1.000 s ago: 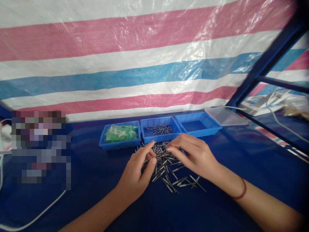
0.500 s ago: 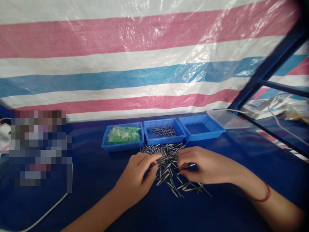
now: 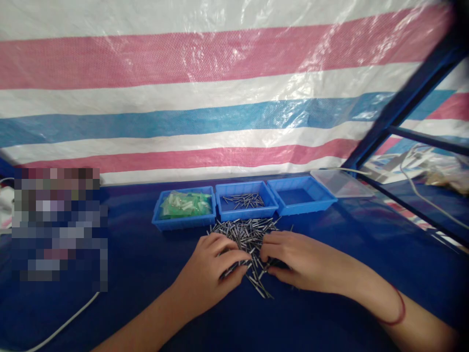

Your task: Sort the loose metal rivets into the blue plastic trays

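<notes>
Curving around a pile of metal pins point(image 3: 244, 230), the left hand point(image 3: 210, 266) and the right hand point(image 3: 304, 259) are facing each other, low over the blue table point(image 3: 278, 322). The pile is lying just on the near side of the middle box point(image 3: 249, 213). The left hand is covering the near left part of it. Its fingers are bending, and its thumb is standing a little apart from the first finger, with pins showing in the gap. The right hand is covering the near right part. Its fingers are bending close together, and its thumb is lying below them with a small opening. From where I am standing, I cannot tell whether either hand is pinching a pin. A dark red band point(image 3: 402, 308) is circling the right wrist.

On the far side, three blue boxes are standing in a row. The left box point(image 3: 183, 224) is holding green and whitish plastic pieces point(image 3: 186, 204), the middle box is holding some loose pins point(image 3: 245, 200), and the right box point(image 3: 308, 209) is standing beside a clear lid point(image 3: 344, 185). Behind them, a striped sheet point(image 3: 183, 58) is hanging.
</notes>
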The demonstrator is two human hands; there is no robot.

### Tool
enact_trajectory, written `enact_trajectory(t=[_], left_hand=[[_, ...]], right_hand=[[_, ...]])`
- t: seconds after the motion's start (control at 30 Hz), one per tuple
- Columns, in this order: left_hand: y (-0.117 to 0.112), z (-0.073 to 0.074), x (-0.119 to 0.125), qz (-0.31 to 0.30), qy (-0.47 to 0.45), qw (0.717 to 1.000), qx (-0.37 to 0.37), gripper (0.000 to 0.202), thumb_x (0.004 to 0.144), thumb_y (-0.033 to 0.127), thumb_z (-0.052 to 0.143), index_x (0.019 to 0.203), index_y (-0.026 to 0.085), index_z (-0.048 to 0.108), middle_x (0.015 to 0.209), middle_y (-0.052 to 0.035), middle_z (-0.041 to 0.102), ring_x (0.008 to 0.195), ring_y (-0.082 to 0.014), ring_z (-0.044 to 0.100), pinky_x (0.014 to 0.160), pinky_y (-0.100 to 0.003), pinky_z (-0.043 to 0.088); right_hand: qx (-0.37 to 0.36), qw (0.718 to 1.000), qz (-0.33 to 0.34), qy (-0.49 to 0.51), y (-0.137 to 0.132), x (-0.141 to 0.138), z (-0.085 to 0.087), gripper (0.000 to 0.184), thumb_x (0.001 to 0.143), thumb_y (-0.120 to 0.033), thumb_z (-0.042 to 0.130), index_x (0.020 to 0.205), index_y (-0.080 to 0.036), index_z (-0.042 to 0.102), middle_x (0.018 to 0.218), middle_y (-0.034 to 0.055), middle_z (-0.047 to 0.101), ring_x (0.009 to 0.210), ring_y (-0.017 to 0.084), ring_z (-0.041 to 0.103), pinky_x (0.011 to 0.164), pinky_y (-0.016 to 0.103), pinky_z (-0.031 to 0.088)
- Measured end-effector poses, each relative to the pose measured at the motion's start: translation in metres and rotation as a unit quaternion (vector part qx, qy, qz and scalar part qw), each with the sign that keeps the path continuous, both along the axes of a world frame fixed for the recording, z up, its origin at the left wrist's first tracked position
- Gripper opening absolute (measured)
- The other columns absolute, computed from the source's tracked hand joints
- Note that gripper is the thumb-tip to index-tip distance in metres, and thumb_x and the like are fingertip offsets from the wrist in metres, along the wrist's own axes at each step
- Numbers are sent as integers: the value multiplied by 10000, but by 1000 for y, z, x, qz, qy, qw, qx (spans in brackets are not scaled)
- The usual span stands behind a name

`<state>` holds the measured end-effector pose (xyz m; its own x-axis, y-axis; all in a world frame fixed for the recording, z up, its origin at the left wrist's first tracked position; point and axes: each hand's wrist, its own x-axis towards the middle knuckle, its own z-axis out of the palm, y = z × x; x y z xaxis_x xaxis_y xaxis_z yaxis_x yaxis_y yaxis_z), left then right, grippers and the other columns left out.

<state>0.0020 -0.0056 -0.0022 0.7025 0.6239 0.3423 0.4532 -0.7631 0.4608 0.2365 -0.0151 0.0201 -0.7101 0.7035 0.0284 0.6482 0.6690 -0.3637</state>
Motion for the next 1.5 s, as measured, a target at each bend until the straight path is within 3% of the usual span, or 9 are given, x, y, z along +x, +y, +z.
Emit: enact_trajectory(t=[0.13, 0.33, 0.47, 0.67, 0.83, 0.97, 1.07, 1.23, 1.5], left_hand=[[-7, -4, 5, -51, 47, 997, 42, 190, 830, 364, 649, 1008, 300, 664, 1037, -12, 636, 1021, -233, 507, 869, -382, 343], [-10, -13, 8, -51, 94, 993, 57, 112, 903, 295, 548, 960, 276, 642, 1044, -7, 625, 1047, -235, 472, 864, -395, 313], [-8, -11, 8, -27, 104, 993, 53, 108, 913, 286, 527, 942, 252, 625, 1022, -16, 618, 1033, -238, 471, 864, -404, 322], [-6, -5, 7, 8, 111, 992, 65, 46, 880, 255, 586, 890, 226, 620, 1037, -20, 618, 1052, -240, 479, 871, -398, 351], [1, -11, 5, 33, 75, 995, 48, 42, 855, 242, 619, 878, 207, 622, 971, -27, 638, 946, -225, 525, 797, -360, 398], [6, -13, 5, 66, -33, 997, 3, 160, 836, 288, 656, 960, 197, 612, 919, -31, 649, 867, -197, 556, 778, -324, 426], [4, -9, 7, 77, -91, 992, -35, 108, 856, 273, 630, 931, 197, 615, 840, -17, 649, 804, -171, 579, 742, -285, 442], [-1, -6, 8, 76, -121, 988, -52, 82, 894, 225, 564, 833, 190, 606, 773, -8, 629, 739, -145, 583, 715, -256, 445], [1, -5, 4, 83, -92, 991, -52, 97, 916, 211, 523, 953, 212, 612, 896, -20, 631, 845, -157, 586, 766, -272, 436]], right_hand=[[-18, 999, 7, 38, -2, 2, 3, 95, 757, -162, 660, 832, -194, 610, 814, 7, 610, 780, 161, 562, 680, 279, 392], [-40, 999, 37, 4, -9, -8, -3, 277, 645, -339, 800, 806, -202, 620, 818, -10, 630, 796, 174, 574, 663, 284, 373], [-18, 999, 29, -12, -7, -11, -7, 73, 795, -214, 667, 769, -188, 604, 779, -5, 625, 778, 158, 582, 665, 278, 374], [50, 998, -11, -31, -2, -10, -12, 99, 771, -77, 557, 755, -173, 569, 781, 22, 612, 748, 168, 565, 648, 292, 367], [49, 996, -62, 37, 4, -6, -10, 130, 723, -49, 534, 739, -178, 533, 730, 7, 565, 680, 143, 515, 632, 283, 357], [-10, 981, -68, 182, 7, -11, -8, 128, 778, -63, 518, 738, -184, 503, 710, -14, 519, 649, 110, 493, 604, 242, 377], [-28, 968, -64, 241, 5, -19, -9, 112, 818, -86, 507, 764, -185, 503, 721, -10, 514, 658, 107, 494, 606, 236, 393], [-4, 966, -75, 249, -1, -28, -10, 105, 810, -84, 523, 793, -188, 520, 732, -4, 523, 690, 124, 503, 626, 256, 395], [37, 962, -83, 256, 0, -30, -19, 90, 880, -167, 530, 793, -178, 551, 721, 3, 544, 691, 130, 513, 628, 262, 387]])
